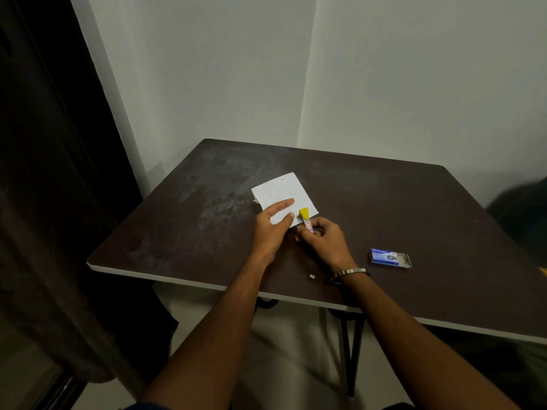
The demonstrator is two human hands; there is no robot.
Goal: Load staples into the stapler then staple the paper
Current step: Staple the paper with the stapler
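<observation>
A: Paper (284, 196): thin white sheets, flat on dark matte worktop (384, 202). Left hand (270, 229) presses it, forefinger straight.

B: At paper's near-right corner, right hand (321, 239) grips yellow-tipped stapler (305, 218). Right of paper: blue staple box (390, 257), tray slid partway out.

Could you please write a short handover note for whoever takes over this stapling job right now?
Left hand: open, fingers pressing the paper flat on the table.
Right hand: grips the stapler, its yellow tip on the paper's near edge.
Staple box: open, on the table to the right. A small loose piece lies near the front edge.
Done: stapler brought to the paper; whether staples are loaded cannot be seen.
Left: press to staple, then check the staple.
</observation>
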